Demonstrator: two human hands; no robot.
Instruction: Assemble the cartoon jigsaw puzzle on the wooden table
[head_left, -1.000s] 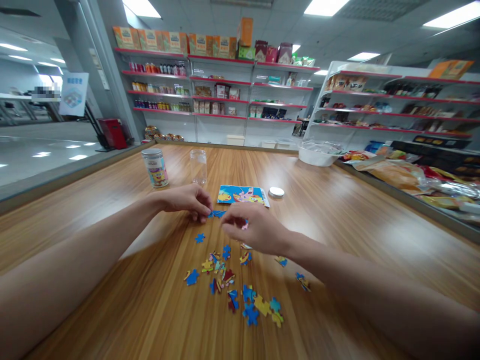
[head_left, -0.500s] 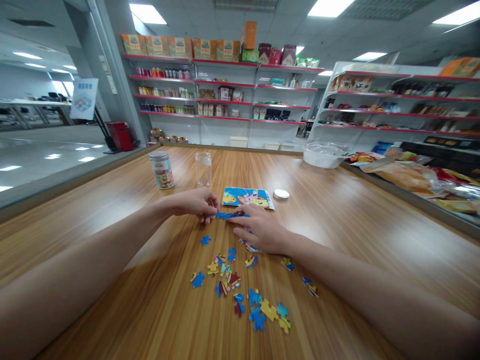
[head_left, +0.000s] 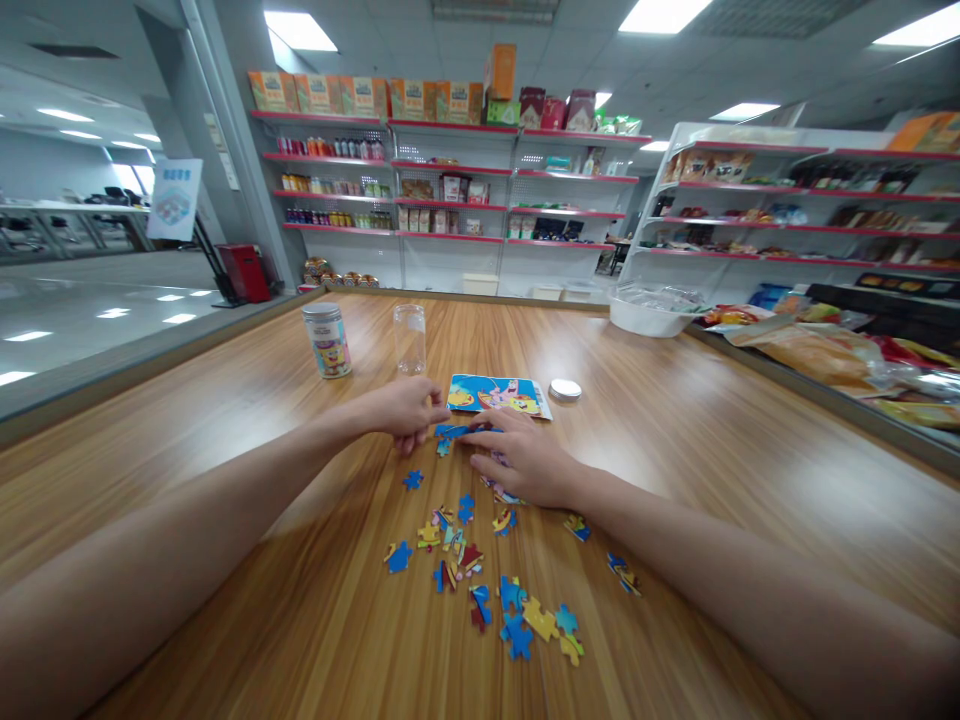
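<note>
Just left of a joined blue strip of jigsaw pieces (head_left: 450, 432) is my left hand (head_left: 412, 410), its index finger stretched toward the strip and the other fingers loosely curled. No piece shows in it. A small blue jigsaw piece (head_left: 444, 447) lies against the strip's lower left edge. My right hand (head_left: 529, 458) rests with spread fingers over the strip's right part and hides some of it, plus some pinkish pieces beneath the palm. Behind the strip lies a cartoon picture card (head_left: 499, 393). Nearer me are loose jigsaw pieces, including a blue piece (head_left: 412, 480) and a yellow piece (head_left: 540, 619).
A printed can (head_left: 328, 342) and a clear plastic jar (head_left: 409, 340) stand at the back left. Right of the card sits a round silver lid (head_left: 565, 390). A white basin (head_left: 651, 309) and packaged snacks (head_left: 817, 355) are at the right edge. Stocked shelves (head_left: 450, 206) stand behind the table.
My left hand has released a small blue piece, now lying by the strip's lower left, and its index finger has straightened. My right hand stays over the strip.
</note>
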